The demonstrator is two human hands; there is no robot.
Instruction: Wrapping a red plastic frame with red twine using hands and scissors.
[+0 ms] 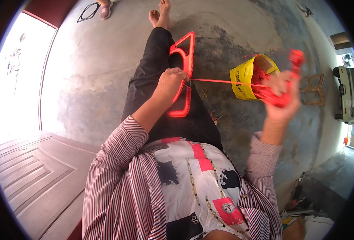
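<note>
The left hand [172, 84] is closed on the red frame [191, 62], which lies across the person's dark trousers [145, 86]; the right hand [287, 107], blurred and well to the frame's right, seems clamped round a red cord bundle [275, 99], though its fingers are hard to make out. A taut strand [221, 81] runs from the frame to that bundle. Ridged red covering shows along much of the frame's outline, so most of the wrapping looks done; a thinner stretch just beside the left hand appears left to cover, partly hidden by the fingers. More red material [260, 76] sits in the yellow bag [241, 83] right of the frame.
</note>
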